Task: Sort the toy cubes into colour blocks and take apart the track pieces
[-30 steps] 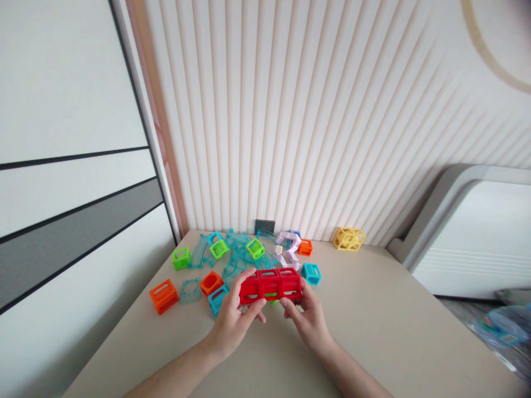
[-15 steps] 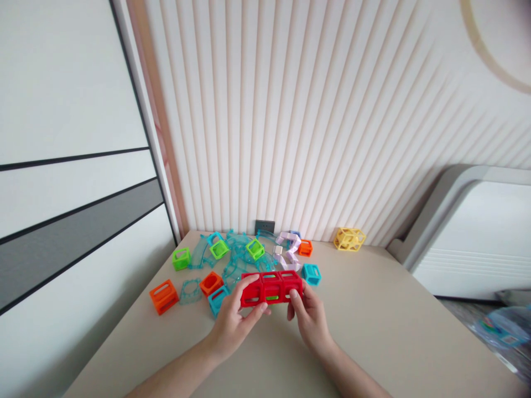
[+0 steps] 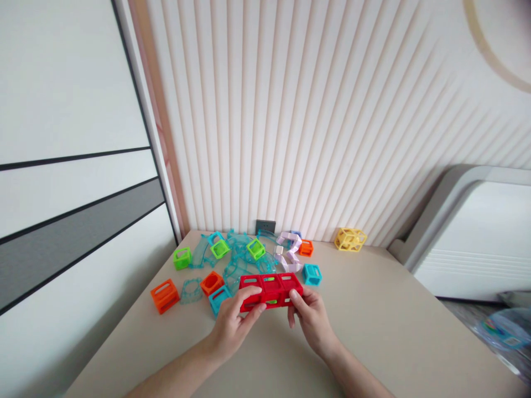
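Note:
Three red hollow cube blocks (image 3: pixel 271 284), joined in a row, are held up above the near part of the table. My left hand (image 3: pixel 232 316) grips the left end between fingers and thumb. At the right end, my right hand (image 3: pixel 310 315) closes on the row, its thumb on the near face. Through the red frames a bit of green shows; I cannot tell whether it lies inside or behind. Just left of the row sits a blue hollow block (image 3: pixel 219 299), partly hidden by my left hand. Beyond the row lie clear teal track pieces (image 3: pixel 240 257).
Orange blocks (image 3: pixel 165 297) and green blocks (image 3: pixel 182 258) lie on the left of the table (image 3: pixel 373 309). Lilac angled pieces (image 3: pixel 292 257) and a blue block (image 3: pixel 312 274) are to the right. A yellow frame block (image 3: pixel 350 240) stands by the ribbed wall (image 3: pixel 290 110).
The red row has tipped slightly, showing more of its upper face. My left fingers have shifted from its top edge to its near side. The right hand keeps its hold.

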`<state>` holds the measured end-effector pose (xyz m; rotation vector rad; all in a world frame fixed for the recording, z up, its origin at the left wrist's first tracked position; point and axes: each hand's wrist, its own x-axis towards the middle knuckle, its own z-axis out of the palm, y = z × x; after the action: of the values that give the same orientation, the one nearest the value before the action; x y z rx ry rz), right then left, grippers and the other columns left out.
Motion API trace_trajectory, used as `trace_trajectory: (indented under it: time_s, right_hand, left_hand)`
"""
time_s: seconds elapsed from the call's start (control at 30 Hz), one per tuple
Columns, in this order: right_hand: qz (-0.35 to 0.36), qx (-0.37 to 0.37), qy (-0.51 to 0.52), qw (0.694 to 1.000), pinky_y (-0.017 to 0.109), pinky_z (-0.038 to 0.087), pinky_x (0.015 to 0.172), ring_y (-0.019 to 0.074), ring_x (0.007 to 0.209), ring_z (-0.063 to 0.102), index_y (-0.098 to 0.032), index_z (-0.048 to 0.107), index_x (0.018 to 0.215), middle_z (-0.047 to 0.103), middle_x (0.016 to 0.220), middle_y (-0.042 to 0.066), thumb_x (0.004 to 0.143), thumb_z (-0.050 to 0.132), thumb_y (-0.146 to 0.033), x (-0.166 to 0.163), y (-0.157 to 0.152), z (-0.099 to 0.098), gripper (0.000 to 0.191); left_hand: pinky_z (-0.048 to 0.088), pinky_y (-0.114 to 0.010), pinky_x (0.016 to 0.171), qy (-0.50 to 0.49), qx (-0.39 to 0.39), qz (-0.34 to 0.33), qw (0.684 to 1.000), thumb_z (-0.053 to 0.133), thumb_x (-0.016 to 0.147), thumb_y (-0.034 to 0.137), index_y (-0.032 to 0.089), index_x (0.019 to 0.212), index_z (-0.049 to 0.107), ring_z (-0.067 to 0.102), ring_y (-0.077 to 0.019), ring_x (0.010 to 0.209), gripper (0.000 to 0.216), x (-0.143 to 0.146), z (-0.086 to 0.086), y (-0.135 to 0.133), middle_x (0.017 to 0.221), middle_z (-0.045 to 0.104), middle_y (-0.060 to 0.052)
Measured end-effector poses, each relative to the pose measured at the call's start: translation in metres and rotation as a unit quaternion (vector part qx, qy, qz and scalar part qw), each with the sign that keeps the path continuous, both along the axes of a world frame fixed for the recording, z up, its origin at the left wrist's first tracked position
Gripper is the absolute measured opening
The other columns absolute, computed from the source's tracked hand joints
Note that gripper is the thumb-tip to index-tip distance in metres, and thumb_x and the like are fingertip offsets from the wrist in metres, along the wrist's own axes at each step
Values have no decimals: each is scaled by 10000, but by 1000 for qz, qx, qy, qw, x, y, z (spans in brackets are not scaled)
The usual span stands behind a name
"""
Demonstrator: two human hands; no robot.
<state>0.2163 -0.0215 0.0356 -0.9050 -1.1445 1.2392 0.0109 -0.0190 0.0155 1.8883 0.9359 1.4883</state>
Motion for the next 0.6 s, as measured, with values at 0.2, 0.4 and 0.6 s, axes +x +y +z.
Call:
trace_trajectory:
  time_s: [0.2,0.4,0.6]
  right_hand:
    - [-15,17,-24,999,216,427,376,82,370,481,-167,676,747,666,651,17,797,729,-605,-2,-2,4,444]
    - [-4,21,-28,999,203,393,333,71,350,463,-169,683,765,700,710,35,806,713,-614,-2,-3,8,449]
    - [-2,20,-24,1000,210,437,390,82,393,525,-163,688,854,722,762,44,778,783,-543,-3,-8,7,399]
  left_hand:
    - [628,-251,715,31,43,42,998,669,921,288,232,1092,658,767,-182,800,180,-1,-3,-2,967,788,-43]
    - [633,-259,703,33,44,43,998,666,921,319,230,1061,678,772,-194,794,166,-1,0,-3,928,794,-47]
    - [640,-265,682,-10,-14,1,1000,666,918,329,224,1051,651,784,-203,789,169,1,0,-2,945,790,-51]
